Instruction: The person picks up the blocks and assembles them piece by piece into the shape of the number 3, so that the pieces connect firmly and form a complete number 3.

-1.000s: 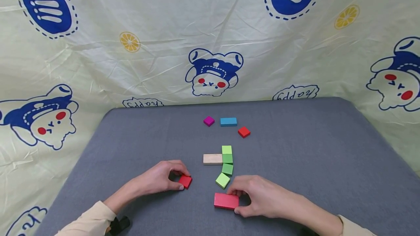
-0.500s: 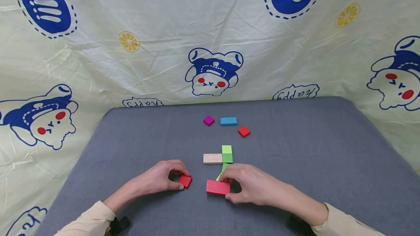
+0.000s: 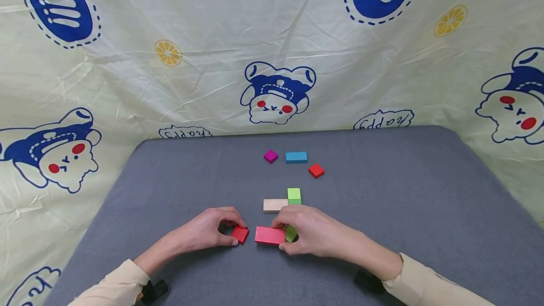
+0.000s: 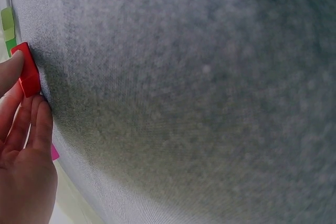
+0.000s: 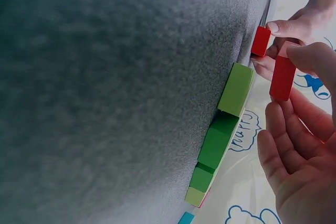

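My left hand (image 3: 210,228) pinches a small red block (image 3: 240,234) between thumb and fingers on the grey table. To its right, my right hand (image 3: 316,233) grips one end of a longer pinkish-red block (image 3: 270,235), the free end pointing at the red block with a narrow gap between them. In the right wrist view the long block (image 5: 283,74) appears raised off the table. A loose row of green blocks (image 5: 218,140) runs beneath and behind my right hand, which partly hides it in the head view. A plain wooden block (image 3: 275,205) adjoins the row on its left.
Farther back lie a magenta block (image 3: 270,157), a blue rectangular block (image 3: 296,157) and another red block (image 3: 316,171). Behind the grey table (image 3: 382,188) hangs a printed light curtain (image 3: 204,84).
My right hand has carried the pinkish-red block leftward and away from me, toward the small red block, and now covers part of the green row. My left hand stays in place.
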Demonstrator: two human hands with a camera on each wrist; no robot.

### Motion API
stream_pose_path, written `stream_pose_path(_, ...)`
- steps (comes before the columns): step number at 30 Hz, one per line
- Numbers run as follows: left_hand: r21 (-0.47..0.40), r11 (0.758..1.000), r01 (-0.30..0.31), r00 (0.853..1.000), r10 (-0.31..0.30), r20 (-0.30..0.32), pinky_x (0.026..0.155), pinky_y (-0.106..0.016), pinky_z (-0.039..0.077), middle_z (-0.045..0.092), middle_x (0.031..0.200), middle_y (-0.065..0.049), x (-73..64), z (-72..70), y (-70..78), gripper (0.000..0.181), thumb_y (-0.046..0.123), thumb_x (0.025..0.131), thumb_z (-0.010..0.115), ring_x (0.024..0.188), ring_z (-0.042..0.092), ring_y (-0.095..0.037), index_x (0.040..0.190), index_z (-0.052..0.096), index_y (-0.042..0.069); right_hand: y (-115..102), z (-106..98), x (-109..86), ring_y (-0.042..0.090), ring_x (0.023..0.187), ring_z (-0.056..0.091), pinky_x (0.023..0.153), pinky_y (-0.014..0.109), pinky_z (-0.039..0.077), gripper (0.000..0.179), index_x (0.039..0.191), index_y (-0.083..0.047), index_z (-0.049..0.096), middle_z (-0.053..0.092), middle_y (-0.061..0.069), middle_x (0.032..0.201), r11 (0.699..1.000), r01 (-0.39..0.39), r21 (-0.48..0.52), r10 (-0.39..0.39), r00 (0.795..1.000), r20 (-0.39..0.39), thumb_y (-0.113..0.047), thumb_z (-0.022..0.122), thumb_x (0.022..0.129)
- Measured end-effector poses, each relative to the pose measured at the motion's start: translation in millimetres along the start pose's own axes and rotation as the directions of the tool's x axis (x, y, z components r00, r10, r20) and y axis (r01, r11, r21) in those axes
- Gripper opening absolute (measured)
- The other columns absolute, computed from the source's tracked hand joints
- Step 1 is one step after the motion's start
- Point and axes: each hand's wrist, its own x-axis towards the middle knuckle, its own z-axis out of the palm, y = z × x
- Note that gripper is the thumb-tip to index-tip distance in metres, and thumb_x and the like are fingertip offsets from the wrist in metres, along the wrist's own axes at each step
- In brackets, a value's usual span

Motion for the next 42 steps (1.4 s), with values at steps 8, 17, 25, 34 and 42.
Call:
stream_pose_path(8,0.002,1.0,0.006,1.0,-0.006,-0.004,0.092,-0.034,0.047,0.06,0.107,0.018,-0.6,-0.6,0.9,0.028,0.018,0.085,0.077,0.101,0.055,-0.007,0.11,0.071,0.028,-1.4,4.1,12.5,0.005,0.091,0.054,0.08,0.022,0.047,0.026,0.108,-0.021,0.07,0.058,-0.014,0.099,1.0,0.014,-0.023,-0.013,0.999,0.039,-0.025,0.078,0.083)
stream_pose_path(17,0.0,1.0,-0.007,1.0,0.007,-0.014,0.091,-0.033,0.048,0.061,0.106,0.017,0.6,0.4,0.5,0.028,0.017,0.085,0.077,0.1,0.056,-0.006,0.109,0.071,0.029,0.5,10.7,18.1,0.004,0.088,0.054,0.081,0.022,0.047,0.024,0.105,-0.019,0.071,0.059,-0.014,0.095,1.0,0.007,-0.029,-0.005,0.997,0.072,-0.022,0.079,0.082)
stream_pose_path(25,-0.004,1.0,0.007,1.0,-0.007,-0.005,0.092,-0.034,0.047,0.06,0.107,0.018,-0.4,0.1,1.6,0.027,0.018,0.086,0.076,0.102,0.055,-0.007,0.11,0.071,0.027,3.2,11.1,18.5,0.004,0.089,0.054,0.082,0.023,0.047,0.024,0.104,-0.019,0.071,0.06,-0.014,0.094,0.999,0.019,-0.041,-0.014,0.994,0.105,-0.022,0.079,0.082)
stream_pose_path(34,-0.012,1.0,-0.011,1.0,0.011,-0.016,0.091,-0.033,0.048,0.06,0.106,0.017,0.0,1.5,0.3,0.027,0.017,0.085,0.077,0.1,0.056,-0.007,0.11,0.071,0.027,4.7,12.9,20.8,0.004,0.089,0.054,0.08,0.021,0.047,0.024,0.103,-0.019,0.072,0.061,-0.015,0.093,0.997,0.044,-0.062,-0.036,0.992,0.118,-0.023,0.08,0.081)
stream_pose_path(42,-0.003,1.0,0.003,1.0,-0.004,-0.013,0.092,-0.033,0.047,0.06,0.106,0.018,-0.2,1.7,0.0,0.027,0.018,0.086,0.077,0.101,0.055,-0.006,0.11,0.071,0.028,4.0,11.6,20.1,0.002,0.089,0.053,0.081,0.02,0.046,0.025,0.104,-0.021,0.073,0.061,-0.016,0.094,0.997,0.036,-0.063,-0.027,0.989,0.146,-0.026,0.081,0.08)
